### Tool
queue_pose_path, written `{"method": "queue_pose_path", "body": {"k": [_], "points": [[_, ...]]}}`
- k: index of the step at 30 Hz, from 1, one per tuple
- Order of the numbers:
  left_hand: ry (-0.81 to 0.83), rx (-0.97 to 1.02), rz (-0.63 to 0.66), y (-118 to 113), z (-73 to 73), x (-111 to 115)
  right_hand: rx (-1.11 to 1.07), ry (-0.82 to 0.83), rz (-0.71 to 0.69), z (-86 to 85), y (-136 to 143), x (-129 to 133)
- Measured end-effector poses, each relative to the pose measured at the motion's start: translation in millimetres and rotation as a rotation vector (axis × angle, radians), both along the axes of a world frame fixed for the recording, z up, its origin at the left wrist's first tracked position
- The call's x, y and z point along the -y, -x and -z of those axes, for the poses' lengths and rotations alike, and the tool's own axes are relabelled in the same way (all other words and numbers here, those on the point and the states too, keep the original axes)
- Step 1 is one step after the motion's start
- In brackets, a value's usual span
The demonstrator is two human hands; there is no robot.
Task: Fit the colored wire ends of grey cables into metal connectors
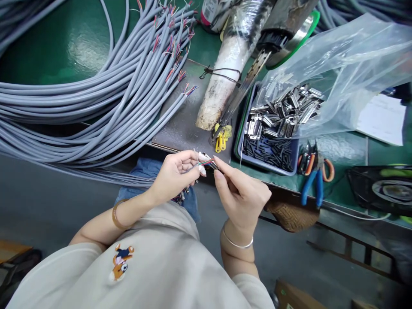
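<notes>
A: Worker in pale tee, at desk [86, 51]. Where's the part?

B: Small conn. [213, 165] w/ coloured wires [205, 162], held btwn both hands, above the lap, just off the desk's near edge.

A: Fingers?

B: L hand [174, 175]: fingers together, pinching the wire end, white covering at the tips. R hand [243, 189]: thumb & forefinger clamped on the conn.'s far end, other fingers curled in. Exact contact pts partly hidden.

A: Handling, in your judgement?

B: V. light, prob. Conn. body looks hard & stiff; its metal may be a bit slick, so a small part like that could twist or slip btwn fingertips. Wires look thin & soft, bend easily; the joints are likely the fragile bit.

A: Best hold?

B: Conn. by its short ends or hard sides, R thumb & forefinger, clear of the contact rows. Wires supported w/ L fingers close behind the joints, no tugging. The grey cable is prob. springier & heavier than the conn., so its pull is best taken at the jacket.

A: Nearby?

B: Grey cables [77, 96] fanned to the L, wire ends bare; tray [273, 167] to the R w/ metal conns. [286, 109] & black bits [267, 153]; blue-handled pliers [319, 189] beside it, approx. at the edge.
</notes>
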State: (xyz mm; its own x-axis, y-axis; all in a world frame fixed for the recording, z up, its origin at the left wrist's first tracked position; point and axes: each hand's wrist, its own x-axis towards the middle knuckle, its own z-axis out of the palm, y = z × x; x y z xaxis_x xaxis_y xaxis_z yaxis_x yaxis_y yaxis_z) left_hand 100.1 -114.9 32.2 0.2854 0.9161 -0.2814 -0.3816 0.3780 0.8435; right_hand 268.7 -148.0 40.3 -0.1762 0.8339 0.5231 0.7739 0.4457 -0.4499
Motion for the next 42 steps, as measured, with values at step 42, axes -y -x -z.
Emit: {"method": "queue_pose_path", "body": {"k": [42], "points": [[-0.078,-0.063,-0.04,-10,5.8,-1,-0.229,0.014,0.142,-1.3,1,-1]]}}
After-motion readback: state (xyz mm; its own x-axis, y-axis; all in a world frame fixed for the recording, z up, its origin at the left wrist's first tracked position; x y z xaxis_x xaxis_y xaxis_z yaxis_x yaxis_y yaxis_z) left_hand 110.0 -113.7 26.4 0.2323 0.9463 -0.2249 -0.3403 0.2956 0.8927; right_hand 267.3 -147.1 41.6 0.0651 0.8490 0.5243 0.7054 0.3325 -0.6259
